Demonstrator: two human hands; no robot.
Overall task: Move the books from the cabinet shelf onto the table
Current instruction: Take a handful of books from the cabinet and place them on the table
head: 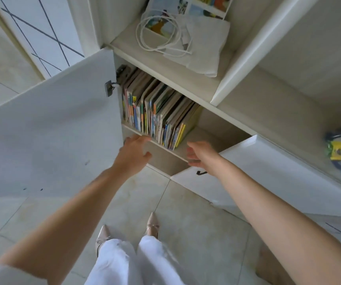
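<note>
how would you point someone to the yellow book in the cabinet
Find the open cabinet with two white doors swung out, then the row of upright books on its shelf. The yellow book ends that row on the right, beside bare shelf; its neighbours' edges are bluish or dull.

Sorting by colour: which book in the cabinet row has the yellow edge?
The last book at the right end of the row, nearest the right hand; its neighbours show blue, orange and pale spines.

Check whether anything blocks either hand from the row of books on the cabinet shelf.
Nothing visible does. Both white cabinet doors are swung open, and the left hand and right hand hover empty just before the upright colourful books.
</note>
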